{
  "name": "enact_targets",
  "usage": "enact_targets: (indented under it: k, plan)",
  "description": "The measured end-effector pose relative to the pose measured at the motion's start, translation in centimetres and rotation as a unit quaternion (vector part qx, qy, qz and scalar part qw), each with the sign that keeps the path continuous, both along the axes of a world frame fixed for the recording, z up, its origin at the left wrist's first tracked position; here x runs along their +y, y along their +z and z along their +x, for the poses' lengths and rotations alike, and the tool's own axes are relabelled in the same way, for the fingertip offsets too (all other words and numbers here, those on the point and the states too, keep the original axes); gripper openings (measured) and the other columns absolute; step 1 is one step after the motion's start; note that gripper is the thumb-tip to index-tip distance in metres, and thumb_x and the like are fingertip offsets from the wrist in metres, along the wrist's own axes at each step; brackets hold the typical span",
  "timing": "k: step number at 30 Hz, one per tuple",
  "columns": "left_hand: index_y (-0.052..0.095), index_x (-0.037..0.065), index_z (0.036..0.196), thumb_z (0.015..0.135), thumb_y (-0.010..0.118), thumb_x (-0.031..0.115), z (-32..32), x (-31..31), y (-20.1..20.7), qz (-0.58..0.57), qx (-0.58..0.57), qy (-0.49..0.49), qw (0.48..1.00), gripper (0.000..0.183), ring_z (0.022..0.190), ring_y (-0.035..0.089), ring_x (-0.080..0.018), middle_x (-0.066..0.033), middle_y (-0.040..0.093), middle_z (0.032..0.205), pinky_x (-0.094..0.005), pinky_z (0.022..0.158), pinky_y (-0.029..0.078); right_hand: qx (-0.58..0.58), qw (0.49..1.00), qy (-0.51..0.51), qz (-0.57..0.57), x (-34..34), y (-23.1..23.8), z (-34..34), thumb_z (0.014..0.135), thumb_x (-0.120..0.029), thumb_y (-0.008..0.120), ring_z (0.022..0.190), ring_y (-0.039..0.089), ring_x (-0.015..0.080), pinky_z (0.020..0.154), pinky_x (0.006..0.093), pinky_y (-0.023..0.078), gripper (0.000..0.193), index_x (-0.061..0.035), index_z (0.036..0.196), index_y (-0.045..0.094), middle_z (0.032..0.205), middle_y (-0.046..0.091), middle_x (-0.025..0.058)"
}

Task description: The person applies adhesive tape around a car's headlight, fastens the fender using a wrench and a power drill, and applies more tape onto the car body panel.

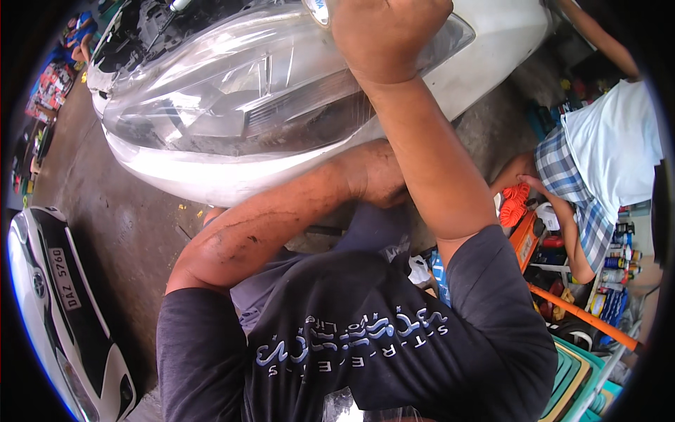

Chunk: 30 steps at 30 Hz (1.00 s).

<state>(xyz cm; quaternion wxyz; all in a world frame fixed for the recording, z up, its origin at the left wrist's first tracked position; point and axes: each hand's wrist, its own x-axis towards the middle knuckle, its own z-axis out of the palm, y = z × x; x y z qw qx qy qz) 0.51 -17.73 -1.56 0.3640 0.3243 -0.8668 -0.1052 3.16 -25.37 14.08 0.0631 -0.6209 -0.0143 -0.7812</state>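
Note:
At the top, my right hand (390,35) is closed in a fist above the clear headlight (232,91) of a white car. A round thing with a white face and blue print (318,10) sticks out at the fist's left side; its kind is unclear, and the frame cuts it off. My left hand (383,172) reaches across below the headlight, near the lower edge of the white bumper (211,172). The right forearm passes in front of it, so its fingers are hidden. Dark smudges mark my left forearm.
Another white car's front (70,309) stands at the left. At the right, a person in a white shirt (619,148) and checked shorts holds something orange-red (515,204). Below are a shelf with bottles (619,264) and an orange bar (583,313). Grey floor (133,218) lies between the cars.

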Motion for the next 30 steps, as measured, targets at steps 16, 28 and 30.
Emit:
enact_targets:
  k: [16, 28, 30]
  plan:
    - [0.068, 0.006, 0.13, 0.087, 0.073, 0.015, 1.4, -2.5, 6.4, 0.012, -0.134, 0.068, 0.989, 0.045, 0.124, 0.062, -0.0389, -0.0172, 0.068, 0.131, -0.0473, 0.106, 0.051, 0.201, 0.967, 0.114, 0.108, 0.7, 3.6, -1.7, 0.084, -0.009, 0.085, 0.082, 0.059, 0.0172, 0.074, 0.0307, 0.053, 0.043, 0.0007, 0.123, 0.07, 0.094, 0.062, 0.0083]
    - [0.072, 0.007, 0.127, 0.086, 0.073, 0.021, 3.2, -3.0, 12.8, 0.019, -0.2, 0.06, 0.978, 0.043, 0.121, 0.065, -0.0354, -0.0159, 0.071, 0.126, -0.0447, 0.107, 0.051, 0.38, 0.822, 0.327, 0.272, -1.3, 6.5, -1.7, 0.095, -0.006, 0.072, 0.093, 0.065, 0.0143, 0.084, 0.0301, 0.054, 0.026, 0.0008, 0.12, 0.074, 0.103, 0.074, 0.0061]
    - [0.073, 0.01, 0.127, 0.086, 0.072, 0.021, 3.5, -2.9, 13.9, 0.015, -0.226, 0.074, 0.971, 0.043, 0.12, 0.065, -0.0347, -0.0152, 0.071, 0.127, -0.044, 0.105, 0.053, 0.384, 0.828, 0.306, 0.272, -1.1, 6.9, -2.0, 0.095, -0.005, 0.071, 0.094, 0.066, 0.0142, 0.085, 0.029, 0.054, 0.026, 0.0011, 0.12, 0.074, 0.106, 0.074, 0.0078]
